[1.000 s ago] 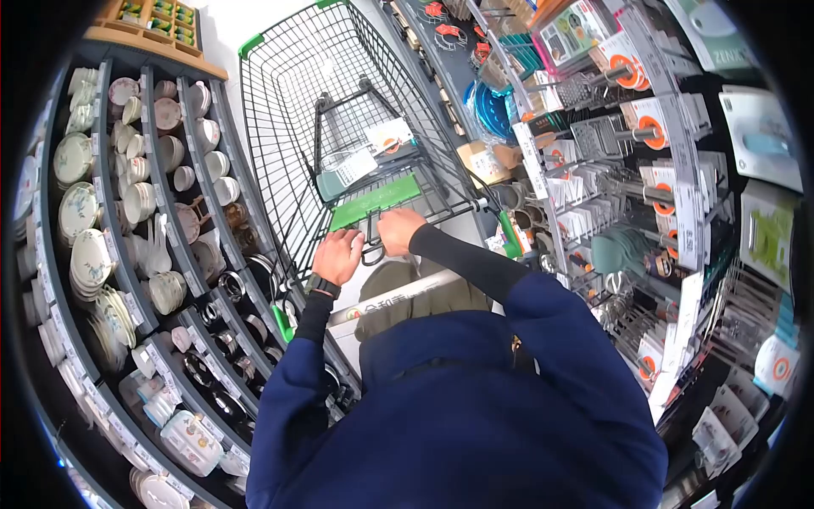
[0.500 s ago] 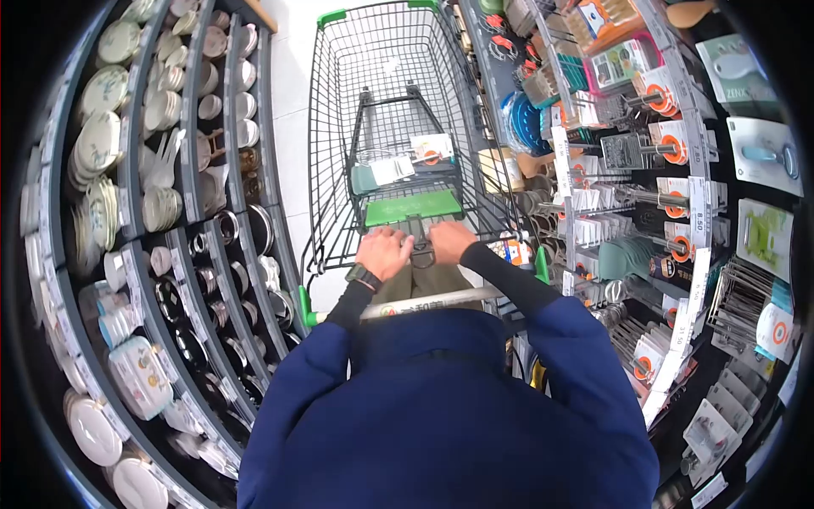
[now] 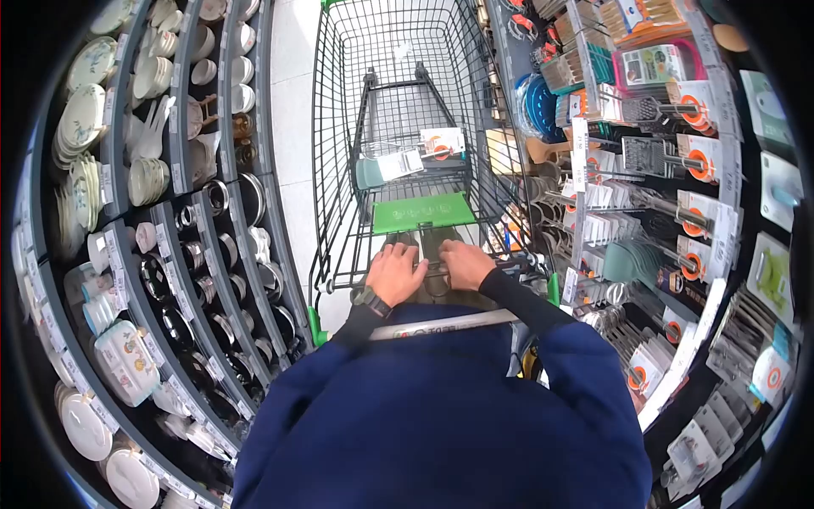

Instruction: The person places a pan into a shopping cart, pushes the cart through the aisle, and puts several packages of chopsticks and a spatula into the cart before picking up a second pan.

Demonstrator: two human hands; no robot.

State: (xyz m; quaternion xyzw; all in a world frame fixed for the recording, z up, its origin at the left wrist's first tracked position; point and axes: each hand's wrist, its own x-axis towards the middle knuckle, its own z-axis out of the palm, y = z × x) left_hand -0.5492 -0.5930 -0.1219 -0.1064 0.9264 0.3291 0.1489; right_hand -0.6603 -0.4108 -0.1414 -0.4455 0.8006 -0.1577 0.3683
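Observation:
A black wire shopping cart [image 3: 325, 170] with green trim stands in front of me. My left hand [image 3: 395, 273] lies on its near edge, fingers stretched forward and thumb apart. Close beside it, my right hand [image 3: 466, 265] has its fingers curled over the cart's near edge; the fingertips are hidden. Both forearms reach across the pale push handle [image 3: 449, 326]. Just beyond my hands is a green panel [image 3: 424, 213]. Inside the basket lie a teal item [image 3: 369, 173] with a white card [image 3: 399, 164] and a carded package [image 3: 443, 144] with an orange mark.
Shelves on the left hold stacked plates [image 3: 82, 116], bowls [image 3: 149, 181] and dark pans or lids [image 3: 176, 325]. Carded kitchen tools hang on the right, among them graters [image 3: 646, 157] and teal utensils [image 3: 632, 263]. Light floor tiles [image 3: 293, 127] run along the cart's left.
The cart and my hands sit slightly lower in view, and the shelves have shifted outward. My left thumb is lower and farther from its fingers. The basket's contents look unchanged.

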